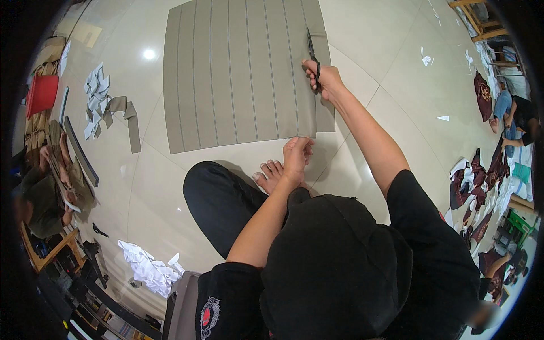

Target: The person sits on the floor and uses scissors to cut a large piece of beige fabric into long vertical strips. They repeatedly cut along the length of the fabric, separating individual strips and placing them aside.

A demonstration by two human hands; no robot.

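A large grey-brown sheet (pixel 238 73), probably fabric, lies on the floor in front of me, marked with several dark lengthwise lines. My right hand (pixel 326 78) grips black scissors (pixel 311 45) over the sheet's right side, with the blades pointing away from me. Along that side, below the scissors, a narrow strip (pixel 325 113) shows beside the sheet's raised edge. At the near right corner, my left hand (pixel 297 156) is closed with its fingertips pinching the sheet's edge. Part of its grip is hidden by the fingers.
White scraps (pixel 97 93) and a folded grey-brown strip (pixel 127 116) lie to the left. More white scraps (pixel 148 269) sit at lower left, near small black scissors (pixel 100 230). People work at both sides; maroon and white pieces (pixel 473 181) lie right. My bare foot (pixel 269 174) is near the sheet.
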